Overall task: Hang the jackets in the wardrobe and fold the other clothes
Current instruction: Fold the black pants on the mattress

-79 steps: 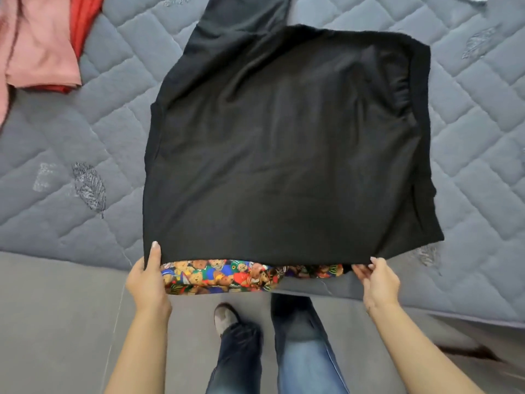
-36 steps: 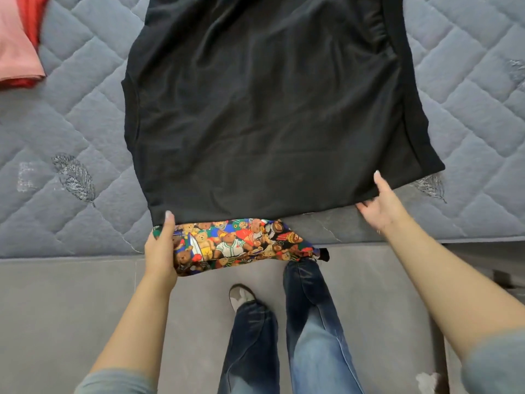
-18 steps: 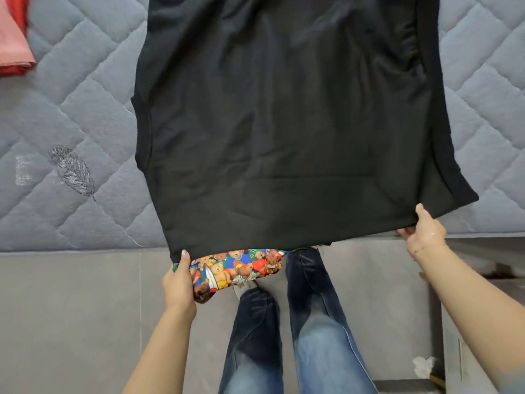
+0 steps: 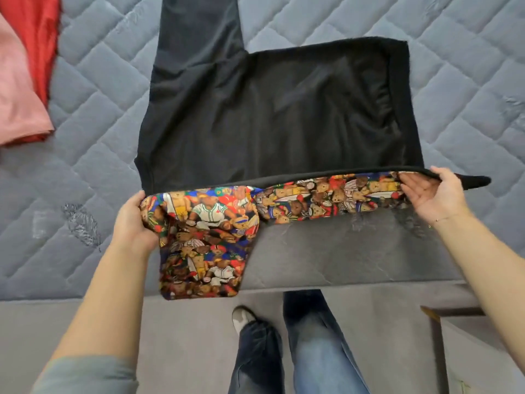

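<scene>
Both hands [image 4: 133,223] [image 4: 431,194] grip the black garment's [image 4: 270,115] near edge above the mattress [image 4: 85,115]

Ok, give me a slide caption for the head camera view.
Both hands, left and right, lift the near edge of a black garment with teddy-bear print off a grey quilted mattress.

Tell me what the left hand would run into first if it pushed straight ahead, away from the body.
The left hand, gripping the bear-print fabric, points up the bed; it would likely first meet the black garment lying on the quilted mattress, though height is unclear.
</scene>
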